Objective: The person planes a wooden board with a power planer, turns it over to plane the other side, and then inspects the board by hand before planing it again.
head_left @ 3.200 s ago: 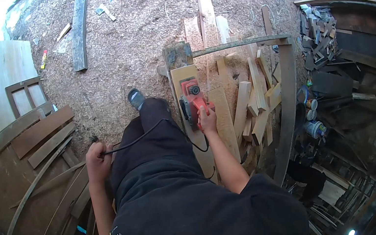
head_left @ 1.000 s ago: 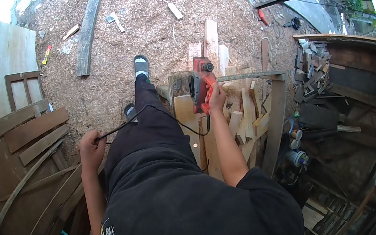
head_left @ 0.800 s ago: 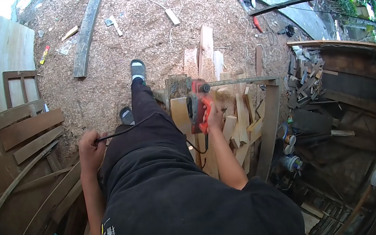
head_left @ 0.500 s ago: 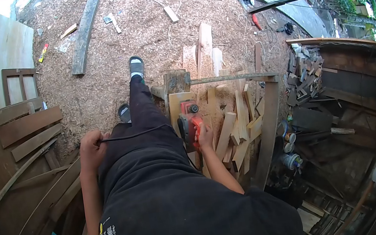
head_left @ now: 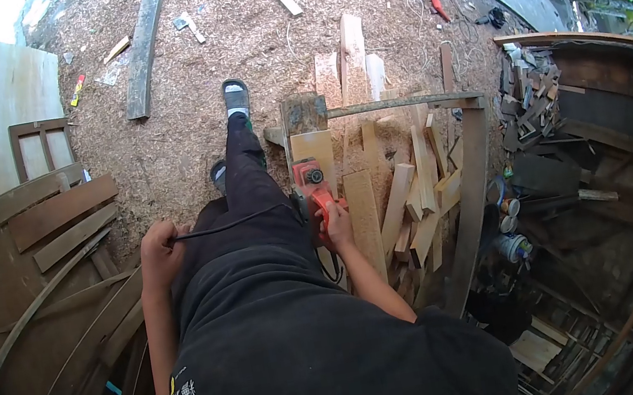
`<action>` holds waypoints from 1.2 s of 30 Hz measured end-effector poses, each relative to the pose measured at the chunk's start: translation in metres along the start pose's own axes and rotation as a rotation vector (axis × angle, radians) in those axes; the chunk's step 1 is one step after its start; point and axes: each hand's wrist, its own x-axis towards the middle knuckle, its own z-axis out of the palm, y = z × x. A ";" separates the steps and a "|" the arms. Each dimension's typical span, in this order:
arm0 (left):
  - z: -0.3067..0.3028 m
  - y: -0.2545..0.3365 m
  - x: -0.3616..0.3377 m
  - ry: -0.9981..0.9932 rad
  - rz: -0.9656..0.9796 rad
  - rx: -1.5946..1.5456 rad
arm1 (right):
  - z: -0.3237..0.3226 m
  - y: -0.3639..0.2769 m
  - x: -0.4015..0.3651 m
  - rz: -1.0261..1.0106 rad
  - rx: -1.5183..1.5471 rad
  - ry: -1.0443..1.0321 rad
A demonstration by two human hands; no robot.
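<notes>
My right hand [head_left: 336, 226] is wrapped around the handle of a red electric planer [head_left: 308, 175]. The planer rests on a pale wooden board [head_left: 312, 146] that runs away from my body, its far end by a wooden block [head_left: 304, 113]. My left hand [head_left: 162, 250], out to the side of my left hip, is closed around a black power cord [head_left: 233, 224]. That cord stretches across my thighs toward the planer. The planer's underside and the near part of the board are hidden.
Cut wood pieces [head_left: 418, 201] lie jumbled right of the planer, inside a frame with a long side rail [head_left: 472, 213]. Wood shavings [head_left: 159, 157] cover the ground. Boards [head_left: 63, 210] lean at left. A dark beam [head_left: 147, 46] lies ahead; scrap wood [head_left: 532, 99] is heaped at right.
The planer has come slightly back toward my body, showing more board beyond it. My left hand keeps the cord. The whole view has shifted a little, with the ground ahead appearing higher.
</notes>
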 end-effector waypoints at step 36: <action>-0.001 0.006 0.044 -0.048 -0.060 0.025 | 0.040 -0.008 0.077 -0.266 -0.164 0.204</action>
